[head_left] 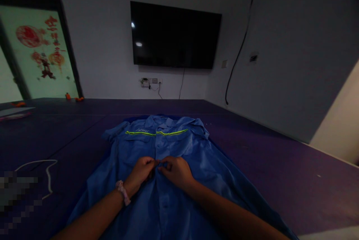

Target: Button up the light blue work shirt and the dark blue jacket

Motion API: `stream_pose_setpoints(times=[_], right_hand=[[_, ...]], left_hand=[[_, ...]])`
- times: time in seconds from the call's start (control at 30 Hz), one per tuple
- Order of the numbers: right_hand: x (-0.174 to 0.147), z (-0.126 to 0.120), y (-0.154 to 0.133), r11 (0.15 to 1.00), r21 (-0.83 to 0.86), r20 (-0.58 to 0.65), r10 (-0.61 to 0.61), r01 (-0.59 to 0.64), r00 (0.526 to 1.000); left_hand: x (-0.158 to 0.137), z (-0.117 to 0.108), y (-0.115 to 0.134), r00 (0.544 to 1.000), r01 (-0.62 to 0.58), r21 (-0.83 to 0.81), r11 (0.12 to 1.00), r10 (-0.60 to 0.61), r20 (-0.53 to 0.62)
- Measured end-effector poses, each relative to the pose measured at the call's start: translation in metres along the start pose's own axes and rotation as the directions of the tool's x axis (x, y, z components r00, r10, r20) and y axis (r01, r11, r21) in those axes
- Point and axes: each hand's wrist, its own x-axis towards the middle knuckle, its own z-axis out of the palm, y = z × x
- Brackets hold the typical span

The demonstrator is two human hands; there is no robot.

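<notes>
Blue shirt (165, 199) lies face up on a purple surface (252, 154) directly before me, collar pointing away, front opening running down the middle. My left hand (142, 169) reaches in from the lower left, wrist bent slightly inward, fingers curled, thumb and forefinger pinched narrow on the cloth at the opening. My right hand (177, 171) comes from the lower right, knuckles up, its fingertips likewise drawn together on the cloth, almost meeting the left. A pale band (123, 193) circles my left wrist. Whether a button sits between the fingertips, I cannot tell.
</notes>
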Motion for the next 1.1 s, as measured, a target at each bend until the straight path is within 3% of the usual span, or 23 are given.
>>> stream_pose_setpoints(times=[0.73, 1.1], right_hand=[[0.0007, -0.0023, -0.0033, 0.998, -0.060, 0.026, 0.017, -0.015, 1.000], [-0.0001, -0.0026, -0.0035, 1.000, 0.007, 0.005, 0.009, -0.009, 1.000]], left_hand=[[0.0001, -0.0018, 0.0002, 0.998, -0.024, 0.008, 1.000, 0.024, 0.051], [0.0021, -0.0012, -0.0030, 0.998, -0.026, -0.016, 1.000, 0.026, 0.048]])
